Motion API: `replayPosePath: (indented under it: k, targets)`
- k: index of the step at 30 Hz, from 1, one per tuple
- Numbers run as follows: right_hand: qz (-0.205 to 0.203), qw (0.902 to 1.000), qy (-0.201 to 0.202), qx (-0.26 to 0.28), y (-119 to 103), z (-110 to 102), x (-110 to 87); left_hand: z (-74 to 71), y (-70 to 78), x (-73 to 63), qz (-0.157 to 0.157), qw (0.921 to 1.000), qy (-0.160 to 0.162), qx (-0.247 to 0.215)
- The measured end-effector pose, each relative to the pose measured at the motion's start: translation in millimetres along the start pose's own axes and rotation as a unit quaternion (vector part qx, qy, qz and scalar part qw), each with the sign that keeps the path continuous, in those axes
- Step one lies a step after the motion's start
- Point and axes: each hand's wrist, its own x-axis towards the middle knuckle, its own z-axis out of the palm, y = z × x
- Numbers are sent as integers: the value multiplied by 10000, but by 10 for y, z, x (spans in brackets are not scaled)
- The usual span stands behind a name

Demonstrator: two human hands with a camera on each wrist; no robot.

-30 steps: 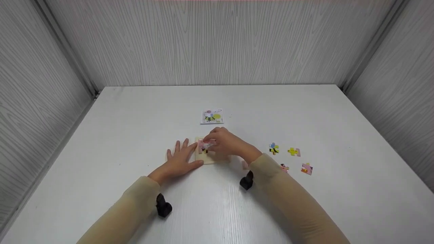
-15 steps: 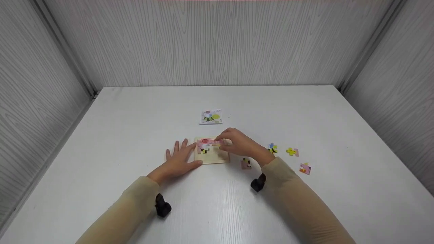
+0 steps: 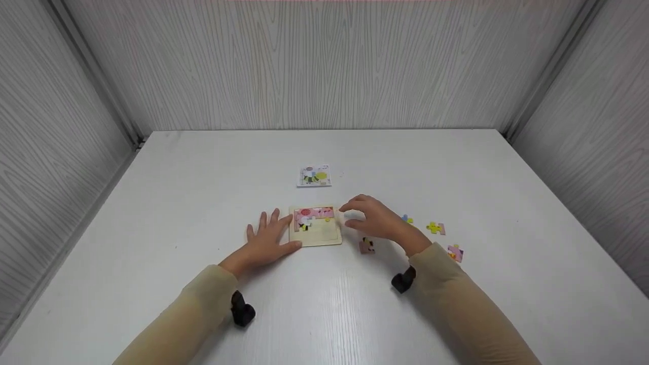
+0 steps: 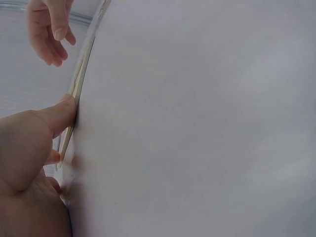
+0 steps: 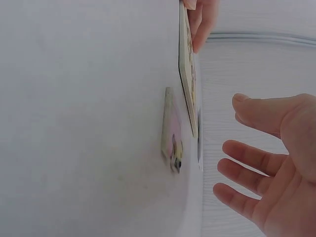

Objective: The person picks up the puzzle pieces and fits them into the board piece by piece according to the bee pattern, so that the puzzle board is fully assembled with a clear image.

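The left hand [image 3: 261,248], its grip spread apart, touches the left edge of the puzzle board [image 3: 319,238] on the tabletop [image 3: 314,304], probably steadying it, while the right hand's [image 3: 374,219] empty grip hangs apart near loose pieces [image 3: 367,247], likely laid within reach.

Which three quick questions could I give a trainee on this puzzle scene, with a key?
1. True or false: the picture card lies beyond the puzzle board as seen by the person.
2. Multiple choice: the right grip holds A) the puzzle board, B) a loose piece, C) nothing.
3. Fill in: the ____ grip touches the puzzle board's edge.

Key: 1. True. 2. C. 3. Left: the left grip has its thumb there.
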Motion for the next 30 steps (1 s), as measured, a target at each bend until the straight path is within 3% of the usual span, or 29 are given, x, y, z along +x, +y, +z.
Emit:
replayPosePath:
  k: [17, 30]
  targets:
    - [-162, 9995, 241, 129, 341, -210, -340, -11, 5, -11, -16, 10000, -74, -63]
    - [336, 9990, 220, 220, 569, -430, -584, -6, -2, 3, 13, 10000, -52, -36]
